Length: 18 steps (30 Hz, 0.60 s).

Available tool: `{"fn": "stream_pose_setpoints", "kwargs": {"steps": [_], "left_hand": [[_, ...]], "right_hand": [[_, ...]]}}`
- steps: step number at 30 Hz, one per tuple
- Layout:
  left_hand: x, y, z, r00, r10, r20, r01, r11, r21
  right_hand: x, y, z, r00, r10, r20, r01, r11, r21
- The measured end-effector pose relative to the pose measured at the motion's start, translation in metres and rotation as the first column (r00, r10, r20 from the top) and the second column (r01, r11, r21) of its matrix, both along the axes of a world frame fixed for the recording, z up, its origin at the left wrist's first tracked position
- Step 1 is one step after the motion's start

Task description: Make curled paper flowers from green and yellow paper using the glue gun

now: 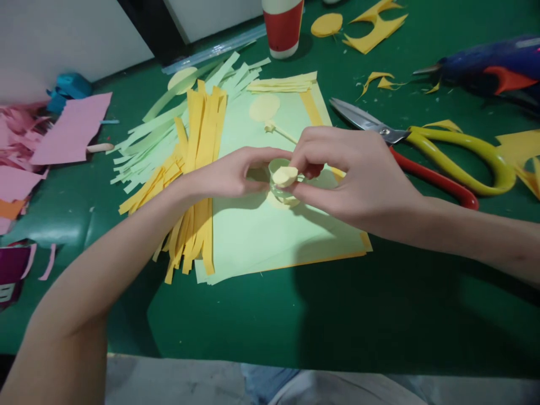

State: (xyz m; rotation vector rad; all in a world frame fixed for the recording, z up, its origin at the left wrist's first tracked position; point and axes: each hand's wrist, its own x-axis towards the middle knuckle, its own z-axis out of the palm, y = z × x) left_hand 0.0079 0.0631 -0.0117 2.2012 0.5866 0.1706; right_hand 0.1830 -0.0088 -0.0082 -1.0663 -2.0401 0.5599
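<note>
A small roll of pale green paper (277, 165) stands on a pale yellow paper disc (278, 201) on the light green sheets (253, 236). My left hand (230, 171) curves its thumb and forefinger around the roll's left side, steadying it. From the right, my right hand (346, 169) pinches a small pale yellow paper piece (285, 176) at the roll's open top. Its fingertips partly cover that piece. Just beyond lie a thin rolled paper stem (280, 132) with a knobbed end and another pale yellow disc (264, 107).
Yellow paper strips (202, 169) and light green strips (156, 132) lie left of the sheets. Scissors (383, 132) with yellow and red handles rest at right, near a blue glue gun (485, 64). A red-and-white paper cup (283, 28) stands behind. Pink paper (73, 129) is far left.
</note>
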Motion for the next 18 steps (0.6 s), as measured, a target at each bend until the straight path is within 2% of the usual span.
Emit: {"fn": "stream_pose_setpoints", "kwargs": {"steps": [4, 6, 9, 12, 18], "left_hand": [[0.002, 0.001, -0.003, 0.997, -0.07, 0.023, 0.07, 0.998, -0.001], [0.001, 0.001, -0.005, 0.997, -0.065, 0.035, 0.065, 0.998, -0.007], [-0.004, 0.001, -0.009, 0.993, 0.077, 0.085, -0.08, 0.996, 0.032], [-0.012, 0.0, -0.012, 0.956, 0.218, 0.198, -0.234, 0.97, 0.066], [-0.021, -0.018, -0.015, 0.908, 0.309, 0.285, -0.307, 0.95, -0.05]], "right_hand": [[0.001, 0.001, -0.003, 0.999, 0.028, -0.027, -0.026, 0.998, 0.053], [0.002, 0.002, -0.005, 0.998, 0.046, -0.039, -0.043, 0.996, 0.082], [0.004, 0.003, -0.006, 0.998, 0.051, -0.038, -0.047, 0.994, 0.099], [0.004, 0.004, -0.006, 0.998, 0.044, -0.04, -0.04, 0.994, 0.1], [0.004, 0.004, -0.006, 0.998, 0.05, -0.033, -0.047, 0.995, 0.094]]}}
